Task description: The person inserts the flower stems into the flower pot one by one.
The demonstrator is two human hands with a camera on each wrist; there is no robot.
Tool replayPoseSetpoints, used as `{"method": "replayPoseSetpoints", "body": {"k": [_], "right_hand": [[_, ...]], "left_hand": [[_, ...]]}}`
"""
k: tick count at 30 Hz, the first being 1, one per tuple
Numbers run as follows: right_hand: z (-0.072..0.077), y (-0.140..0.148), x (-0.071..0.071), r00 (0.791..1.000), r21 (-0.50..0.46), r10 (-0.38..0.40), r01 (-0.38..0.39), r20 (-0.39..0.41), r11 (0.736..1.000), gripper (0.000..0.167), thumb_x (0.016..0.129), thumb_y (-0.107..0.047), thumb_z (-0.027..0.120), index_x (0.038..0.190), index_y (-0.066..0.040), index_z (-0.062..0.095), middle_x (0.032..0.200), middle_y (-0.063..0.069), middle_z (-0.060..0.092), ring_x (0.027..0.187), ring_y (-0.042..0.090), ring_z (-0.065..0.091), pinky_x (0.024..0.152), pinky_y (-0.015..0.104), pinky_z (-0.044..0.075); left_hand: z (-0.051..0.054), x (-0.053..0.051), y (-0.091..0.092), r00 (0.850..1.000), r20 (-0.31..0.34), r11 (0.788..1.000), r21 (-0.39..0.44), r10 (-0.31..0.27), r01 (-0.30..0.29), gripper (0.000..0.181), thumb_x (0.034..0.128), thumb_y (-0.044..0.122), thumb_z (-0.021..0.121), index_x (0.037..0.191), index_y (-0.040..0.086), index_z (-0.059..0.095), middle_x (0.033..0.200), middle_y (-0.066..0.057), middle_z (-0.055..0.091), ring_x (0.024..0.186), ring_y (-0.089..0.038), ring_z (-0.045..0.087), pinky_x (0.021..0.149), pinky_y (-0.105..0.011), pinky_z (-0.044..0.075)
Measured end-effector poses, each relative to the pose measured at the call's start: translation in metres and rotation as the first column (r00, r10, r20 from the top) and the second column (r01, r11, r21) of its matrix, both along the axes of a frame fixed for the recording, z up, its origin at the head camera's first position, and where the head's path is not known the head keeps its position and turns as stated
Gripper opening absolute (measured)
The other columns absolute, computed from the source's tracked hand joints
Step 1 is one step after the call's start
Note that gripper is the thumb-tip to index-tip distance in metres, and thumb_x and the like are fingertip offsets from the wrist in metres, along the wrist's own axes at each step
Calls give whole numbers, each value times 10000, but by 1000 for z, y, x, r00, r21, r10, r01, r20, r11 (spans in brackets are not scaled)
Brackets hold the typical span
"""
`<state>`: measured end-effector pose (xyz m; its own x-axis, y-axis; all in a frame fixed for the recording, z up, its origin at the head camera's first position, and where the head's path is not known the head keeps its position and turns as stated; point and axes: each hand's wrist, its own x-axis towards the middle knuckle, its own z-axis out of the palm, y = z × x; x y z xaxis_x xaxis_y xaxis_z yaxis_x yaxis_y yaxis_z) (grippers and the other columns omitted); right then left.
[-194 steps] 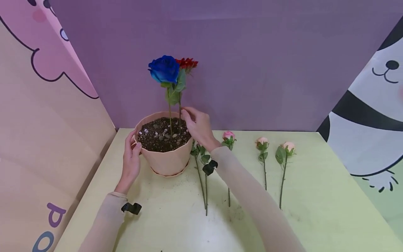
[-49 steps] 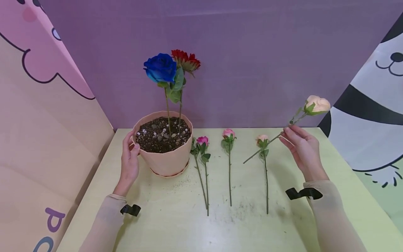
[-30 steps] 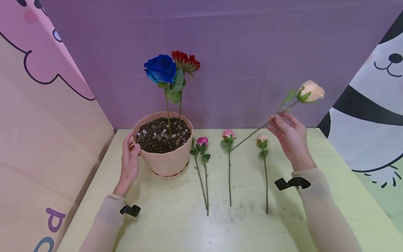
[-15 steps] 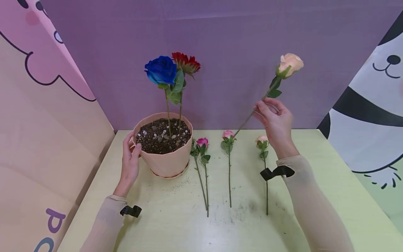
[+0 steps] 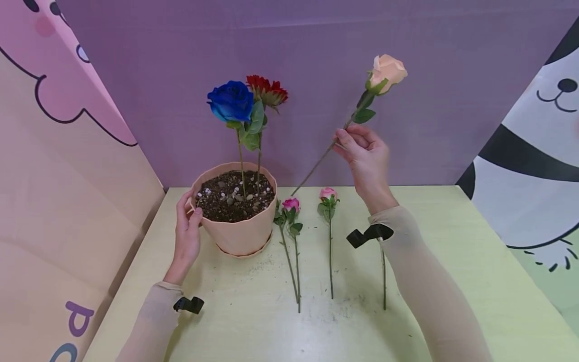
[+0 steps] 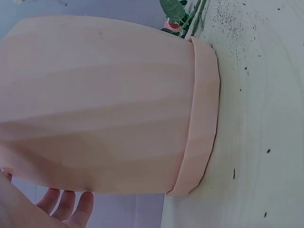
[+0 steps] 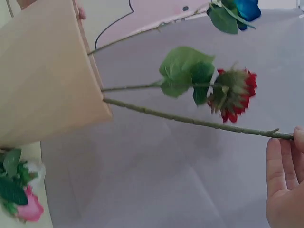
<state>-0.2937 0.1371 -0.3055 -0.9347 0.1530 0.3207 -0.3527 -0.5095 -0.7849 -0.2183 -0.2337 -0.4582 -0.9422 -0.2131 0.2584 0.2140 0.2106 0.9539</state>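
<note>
The peach-coloured, green-stemmed rose (image 5: 387,75) was pinched aloft by the right hand (image 5: 365,160), its lower end near the right edge of the faceted pink pot (image 5: 239,235). The pot's left rim was gripped by the left hand (image 5: 187,231). Between rose bloom and frilled red flower (image 5: 268,92), open room was left.
</note>
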Motion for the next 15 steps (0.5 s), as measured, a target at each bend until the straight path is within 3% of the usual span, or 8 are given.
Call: {"method": "replayPoseSetpoints", "body": {"k": [6, 15], "right_hand": [[12, -26, -1, 999, 32, 27, -26, -46, 999, 152, 956, 76, 711, 1007, -64, 681, 934, 57, 818, 866, 167, 792, 819, 315, 649], [17, -61, -5, 995, 162, 32, -17, -91, 987, 200, 981, 61, 691, 952, -136, 703, 912, -20, 819, 885, 126, 778, 831, 288, 642]], "left_hand": [[-1, -1, 0, 1000, -3, 1000, -3, 4, -4, 551, 1138, 242, 364, 1677, 205, 253, 1507, -240, 418, 1250, -204, 497, 1021, -281, 431], [-2, -2, 0, 1000, -5, 1000, 7, 16, -16, 558, 1128, 218, 360, 1677, 205, 262, 1515, -264, 409, 1308, -300, 500, 1053, -325, 429]]}}
